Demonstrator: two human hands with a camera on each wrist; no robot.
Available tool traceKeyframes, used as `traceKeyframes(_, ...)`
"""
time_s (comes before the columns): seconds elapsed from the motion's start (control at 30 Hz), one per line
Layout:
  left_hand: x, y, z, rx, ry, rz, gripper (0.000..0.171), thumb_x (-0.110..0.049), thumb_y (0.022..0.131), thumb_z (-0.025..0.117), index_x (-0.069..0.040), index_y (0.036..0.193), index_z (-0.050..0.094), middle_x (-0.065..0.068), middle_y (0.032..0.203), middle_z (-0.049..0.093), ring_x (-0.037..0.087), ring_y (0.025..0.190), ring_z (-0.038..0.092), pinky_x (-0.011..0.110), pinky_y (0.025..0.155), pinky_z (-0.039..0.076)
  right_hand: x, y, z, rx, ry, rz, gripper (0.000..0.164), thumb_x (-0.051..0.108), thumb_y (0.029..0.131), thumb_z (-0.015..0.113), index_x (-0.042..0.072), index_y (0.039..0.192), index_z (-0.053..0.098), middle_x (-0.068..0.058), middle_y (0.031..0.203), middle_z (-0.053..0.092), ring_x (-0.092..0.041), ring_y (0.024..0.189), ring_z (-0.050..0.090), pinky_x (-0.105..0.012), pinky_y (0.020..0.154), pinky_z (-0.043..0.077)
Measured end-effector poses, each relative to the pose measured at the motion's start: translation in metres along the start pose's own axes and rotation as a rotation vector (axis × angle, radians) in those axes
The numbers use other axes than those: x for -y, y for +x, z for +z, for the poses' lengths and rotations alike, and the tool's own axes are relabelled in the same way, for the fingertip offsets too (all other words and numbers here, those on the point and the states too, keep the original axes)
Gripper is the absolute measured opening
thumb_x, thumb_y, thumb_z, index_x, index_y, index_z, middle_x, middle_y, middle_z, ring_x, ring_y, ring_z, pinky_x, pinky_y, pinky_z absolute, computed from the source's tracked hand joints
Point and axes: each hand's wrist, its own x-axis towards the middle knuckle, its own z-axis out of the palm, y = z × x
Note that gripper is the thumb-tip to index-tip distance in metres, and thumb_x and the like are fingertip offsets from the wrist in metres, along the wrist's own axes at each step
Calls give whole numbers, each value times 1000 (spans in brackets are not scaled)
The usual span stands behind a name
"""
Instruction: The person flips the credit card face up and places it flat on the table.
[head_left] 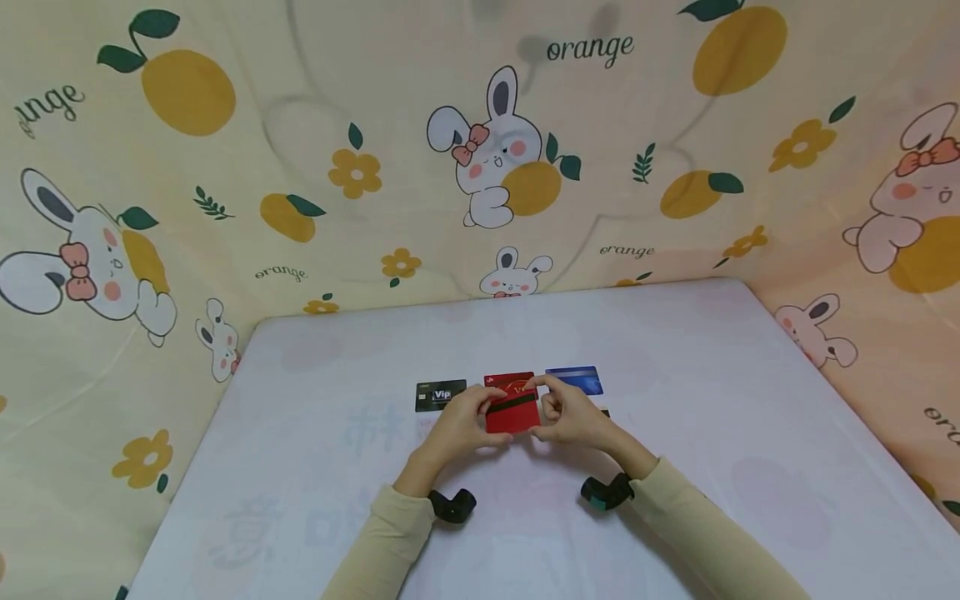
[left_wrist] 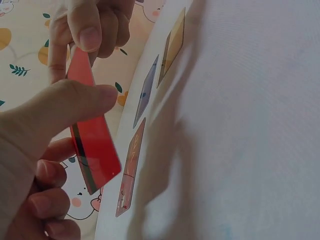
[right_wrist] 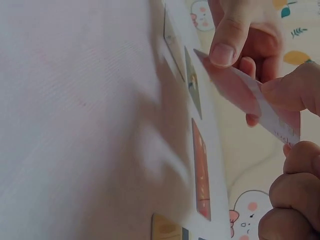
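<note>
A red card (head_left: 513, 417) with a black magnetic stripe is held up between both hands over the middle of the table. My left hand (head_left: 463, 423) pinches its left end, thumb pressed on the face in the left wrist view. At the right end, my right hand (head_left: 576, 414) pinches it between thumb and fingers. Just behind it lies another red card (head_left: 510, 382) with gold lettering, partly covered in the head view. To the left is a black Vip card (head_left: 427, 397); to the right, a blue card (head_left: 585, 379). The held card's other face looks pale in the right wrist view.
A gold card (left_wrist: 173, 47) lies by the blue one, mostly hidden under my right hand in the head view. A pale card (right_wrist: 173, 42) lies near the black one. Cloth printed with rabbits and oranges (head_left: 360, 83) rises behind the white table (head_left: 300, 467).
</note>
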Motion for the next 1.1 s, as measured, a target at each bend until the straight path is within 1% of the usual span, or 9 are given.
traceKeyframes(0.17, -1, 0, -1, -8, -20, 14, 55, -21, 69, 86, -7, 117, 64, 6, 86, 58, 22, 81, 53, 18, 67, 37, 1, 1, 0, -2, 9, -12, 56, 1, 73, 77, 3, 121, 49, 4, 62, 34, -1, 55, 33, -18, 53, 31)
traceKeyframes(0.3, -2, -1, -2, -8, -26, 8, 54, -21, 70, 86, -7, 117, 64, 7, 96, 63, 21, 84, 55, 19, 69, 40, 2, 0, -1, -9, 28, 3, 59, 2, 74, 77, 3, 126, 49, 4, 62, 35, -1, 54, 33, -18, 51, 31)
traceKeyframes(0.33, -2, -1, -2, -8, -24, 6, 54, -21, 70, 86, -7, 117, 63, 7, 96, 63, 21, 84, 55, 19, 68, 40, 1, 0, -1, -11, 35, 9, 61, 3, 74, 77, 3, 128, 49, 4, 62, 35, -2, 54, 33, -18, 51, 31)
traceKeyframes(0.47, -2, -1, -2, -15, -24, -5, 53, -22, 72, 85, -6, 118, 63, 4, 88, 58, 18, 83, 53, 19, 68, 39, -1, 1, -1, -14, 61, 29, 69, 5, 74, 79, 2, 134, 46, 3, 62, 35, -2, 53, 33, -19, 51, 31)
traceKeyframes(0.6, -2, -2, -2, -27, -27, 2, 53, -21, 72, 85, -5, 118, 63, 3, 83, 53, 18, 81, 52, 19, 68, 38, -4, 2, -1, -21, 68, 24, 68, 6, 74, 80, 1, 134, 47, 4, 61, 34, -2, 52, 32, -19, 50, 30)
traceKeyframes(0.77, -1, -1, -2, -31, -27, 25, 54, -20, 70, 85, -5, 117, 63, 4, 85, 55, 17, 82, 51, 19, 69, 38, -2, 1, -1, -19, 97, 11, 65, 6, 75, 80, 1, 132, 49, 3, 60, 32, -2, 52, 31, -19, 48, 28)
traceKeyframes(0.87, 0, 0, -1, -24, -36, 25, 54, -20, 70, 86, -6, 117, 63, 5, 87, 56, 19, 83, 52, 19, 70, 38, 0, 1, -1, -18, 114, 6, 65, 7, 74, 80, 0, 131, 49, 3, 60, 31, -2, 52, 31, -20, 48, 27)
traceKeyframes(0.97, 0, 0, -1, -20, -51, 25, 56, -20, 70, 85, -5, 119, 62, 5, 88, 56, 21, 84, 53, 19, 70, 39, 0, 2, 0, -23, 107, 9, 63, 7, 75, 80, 2, 130, 50, 3, 61, 32, -2, 52, 31, -19, 48, 28)
traceKeyframes(1.1, 1, 1, 1, -21, -69, 36, 59, -18, 71, 85, -5, 123, 61, 6, 92, 60, 19, 85, 54, 18, 72, 40, 0, 3, 1, -30, 86, 1, 61, 8, 75, 80, 4, 129, 51, 3, 61, 32, -2, 53, 32, -19, 50, 29)
